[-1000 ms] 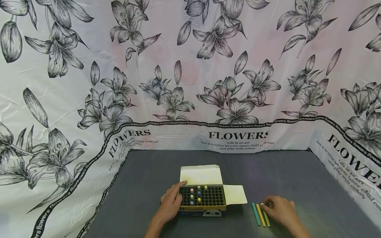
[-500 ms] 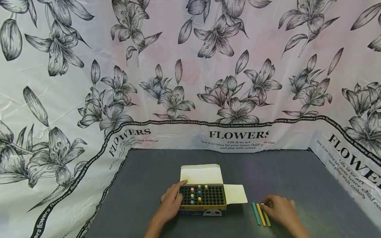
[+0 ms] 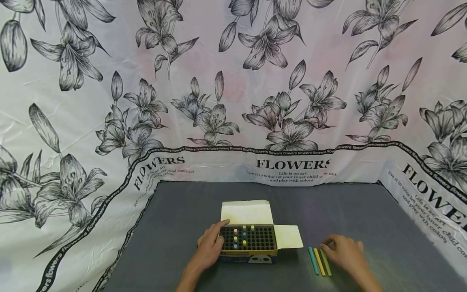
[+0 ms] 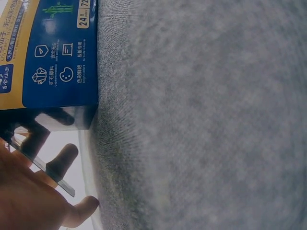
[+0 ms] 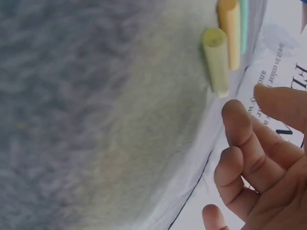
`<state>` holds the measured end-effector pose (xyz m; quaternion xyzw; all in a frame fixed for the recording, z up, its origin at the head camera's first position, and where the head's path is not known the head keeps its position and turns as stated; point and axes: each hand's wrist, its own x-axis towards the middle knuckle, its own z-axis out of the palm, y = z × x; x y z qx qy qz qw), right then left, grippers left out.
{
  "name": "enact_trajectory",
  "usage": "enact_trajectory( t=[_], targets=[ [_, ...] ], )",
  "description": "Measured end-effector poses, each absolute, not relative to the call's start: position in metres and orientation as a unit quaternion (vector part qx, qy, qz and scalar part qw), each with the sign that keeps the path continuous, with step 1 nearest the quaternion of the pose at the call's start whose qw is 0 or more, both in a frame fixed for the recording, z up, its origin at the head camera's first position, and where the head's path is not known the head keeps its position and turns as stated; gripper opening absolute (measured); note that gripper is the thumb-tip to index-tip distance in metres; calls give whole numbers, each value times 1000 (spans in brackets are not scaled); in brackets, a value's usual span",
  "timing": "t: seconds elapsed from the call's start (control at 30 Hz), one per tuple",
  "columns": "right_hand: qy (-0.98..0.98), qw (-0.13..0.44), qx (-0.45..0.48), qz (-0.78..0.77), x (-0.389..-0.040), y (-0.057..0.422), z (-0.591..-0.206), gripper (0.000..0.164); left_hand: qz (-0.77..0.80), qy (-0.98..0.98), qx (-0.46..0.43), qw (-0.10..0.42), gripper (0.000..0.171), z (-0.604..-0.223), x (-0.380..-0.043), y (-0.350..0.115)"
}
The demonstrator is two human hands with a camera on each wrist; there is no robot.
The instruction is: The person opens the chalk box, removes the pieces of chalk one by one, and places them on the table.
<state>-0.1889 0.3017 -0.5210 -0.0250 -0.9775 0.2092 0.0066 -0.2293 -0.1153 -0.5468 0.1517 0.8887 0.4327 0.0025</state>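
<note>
A blue and yellow chalk box (image 3: 248,259) stands with its lid raised, its black holder bearing several colored chalks upright in the holes. My left hand (image 3: 208,249) rests against the box's left end, index fingertip at the back corner and thumb at the side edge. In the left wrist view, the fingers (image 4: 62,163) are spread beside the box end. My right hand (image 3: 344,253) hovers by three chalk sticks lying side by side: green (image 3: 313,260), yellow-orange (image 3: 319,262) and yellow-green (image 3: 326,263). In the right wrist view, loosely bent fingers (image 5: 237,120) stand just off the yellow-green stick's end, holding nothing.
The box's cream lid (image 3: 246,212) leans back, and a side flap (image 3: 288,236) sticks out to the right toward the chalk sticks. A floral curtain (image 3: 292,134) closes off the back and sides of the grey table (image 3: 189,202).
My right hand has drawn slightly up and right, off the end of the yellow-green chalk. The left hand stays at the box, and the sticks lie as before.
</note>
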Motion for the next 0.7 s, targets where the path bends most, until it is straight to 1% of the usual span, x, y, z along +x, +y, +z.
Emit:
enact_trajectory(
  t=[0.27, 0.33, 0.5, 0.57, 0.7],
  targets=[
    [-964, 90, -13, 249, -187, 289, -513, 32, 435, 887, 157, 15, 56, -546, -230, -116],
    [-958, 119, -10, 260, -186, 283, -511, 31, 434, 887, 157, 15, 56, -545, -230, -116],
    [-927, 229, 30, 296, -187, 266, -510, 21, 436, 887, 150, 9, 55, -545, -228, -115],
    [-914, 263, 46, 306, -189, 259, -511, 18, 436, 888, 147, 5, 55, -545, -228, -115],
    [-892, 292, 63, 339, -192, 245, -511, 18, 436, 888, 150, -5, 55, -545, -226, -115]
  ],
)
